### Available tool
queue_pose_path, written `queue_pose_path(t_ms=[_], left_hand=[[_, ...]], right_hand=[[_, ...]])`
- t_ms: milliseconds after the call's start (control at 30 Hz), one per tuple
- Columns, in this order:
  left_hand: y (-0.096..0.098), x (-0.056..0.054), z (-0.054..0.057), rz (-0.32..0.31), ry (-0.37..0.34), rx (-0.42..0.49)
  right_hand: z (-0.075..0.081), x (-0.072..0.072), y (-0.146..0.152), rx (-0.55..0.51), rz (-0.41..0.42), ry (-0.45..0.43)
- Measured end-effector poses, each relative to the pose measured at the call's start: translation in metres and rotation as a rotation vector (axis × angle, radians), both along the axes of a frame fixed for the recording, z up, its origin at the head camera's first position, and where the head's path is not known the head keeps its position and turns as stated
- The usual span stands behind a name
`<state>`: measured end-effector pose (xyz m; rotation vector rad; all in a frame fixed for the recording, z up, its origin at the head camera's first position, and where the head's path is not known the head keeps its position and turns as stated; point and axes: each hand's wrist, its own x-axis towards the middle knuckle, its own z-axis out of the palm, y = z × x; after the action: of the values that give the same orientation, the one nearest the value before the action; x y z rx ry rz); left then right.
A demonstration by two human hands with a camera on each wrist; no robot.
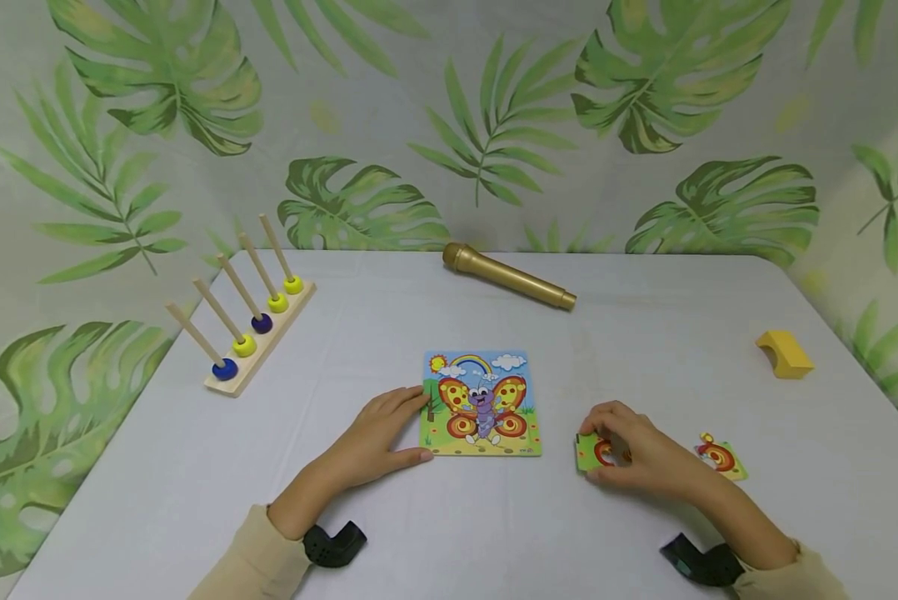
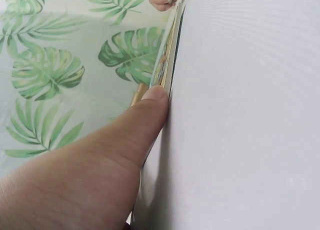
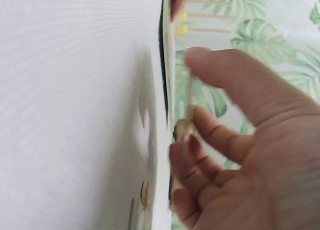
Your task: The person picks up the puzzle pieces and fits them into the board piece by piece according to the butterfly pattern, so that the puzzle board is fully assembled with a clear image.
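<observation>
A square butterfly puzzle board [image 1: 482, 403] lies in the middle of the white table [image 1: 449, 533]. My left hand [image 1: 389, 433] rests flat beside it, fingers and thumb touching its left edge; the thumb [image 2: 150, 110] presses the board's edge [image 2: 167, 60] in the left wrist view. My right hand [image 1: 629, 450] pinches a green and orange puzzle piece [image 1: 590, 452] lying on the table to the right of the board; curled fingers [image 3: 200, 150] show around its thin edge in the right wrist view. Another loose piece [image 1: 721, 458] lies further right.
A gold microphone [image 1: 507, 276] lies behind the board. A wooden peg rack with yellow and blue rings [image 1: 250, 321] stands at the back left. A yellow arch block [image 1: 784, 353] sits at the right. A leaf-print backdrop surrounds the table.
</observation>
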<state>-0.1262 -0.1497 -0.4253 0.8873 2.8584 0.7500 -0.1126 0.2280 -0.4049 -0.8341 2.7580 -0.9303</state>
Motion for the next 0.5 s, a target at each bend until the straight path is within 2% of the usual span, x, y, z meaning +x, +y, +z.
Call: queue_pose_path(t_ms=[100,300,400,500], left_hand=[[0.000,0.000,0.000,0.004,0.002,0.002],[0.000,0.000,-0.002,0.005,0.001,-0.004],[-0.001,0.000,-0.002,0.006,-0.002,-0.002],[-0.001,0.000,-0.002,0.006,-0.004,-0.003]], right_hand=[[0.006,-0.002,-0.008,-0.059,0.028,0.069],[0.018,-0.007,-0.039,-0.253,0.116,0.175],[0.022,-0.007,-0.061,-0.310,0.118,0.182],[0.023,-0.007,-0.084,-0.336,0.104,0.152]])
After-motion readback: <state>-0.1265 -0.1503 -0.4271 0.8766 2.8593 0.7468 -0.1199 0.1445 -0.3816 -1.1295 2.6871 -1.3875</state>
